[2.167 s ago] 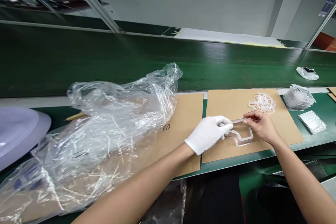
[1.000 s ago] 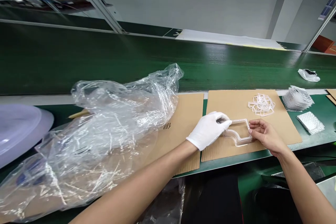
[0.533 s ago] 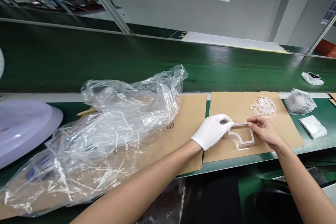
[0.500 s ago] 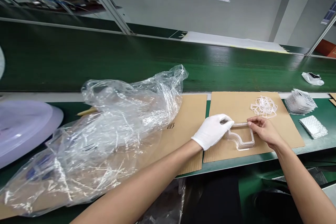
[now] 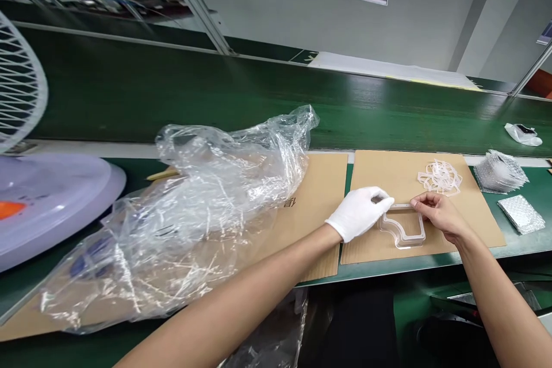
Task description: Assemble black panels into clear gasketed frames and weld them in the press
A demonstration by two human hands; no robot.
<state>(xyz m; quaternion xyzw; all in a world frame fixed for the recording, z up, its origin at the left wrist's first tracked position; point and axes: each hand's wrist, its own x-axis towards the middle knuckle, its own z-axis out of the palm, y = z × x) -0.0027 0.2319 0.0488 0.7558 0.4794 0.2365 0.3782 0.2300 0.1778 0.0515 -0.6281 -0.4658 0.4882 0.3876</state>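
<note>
A clear plastic frame-shaped part [image 5: 413, 240] with a curved notch and a whitish rim rests on a cardboard sheet [image 5: 371, 172]. My left hand [image 5: 360, 214], in a white glove, pinches its upper left corner between thumb and fingers. At the upper right corner my bare right hand [image 5: 440, 215] has its thumb and fingertips closed on the rim. Just beyond the right hand lies a tangled pile of thin white loops [image 5: 440, 177]. Whether a thin strip is also held in the fingertips is too small to make out.
A large crumpled clear plastic bag [image 5: 181, 230] covers another cardboard sheet on the left. Beside it are a pale purple fan base [image 5: 64, 207] and a fan guard [image 5: 19, 86]. Bubble-wrap pieces [image 5: 500, 171] are stacked at right. A green conveyor belt [image 5: 241, 92] runs behind.
The camera view has turned slightly left, showing more of the fan. Both hands keep nearly the same hold on the clear plastic part.
</note>
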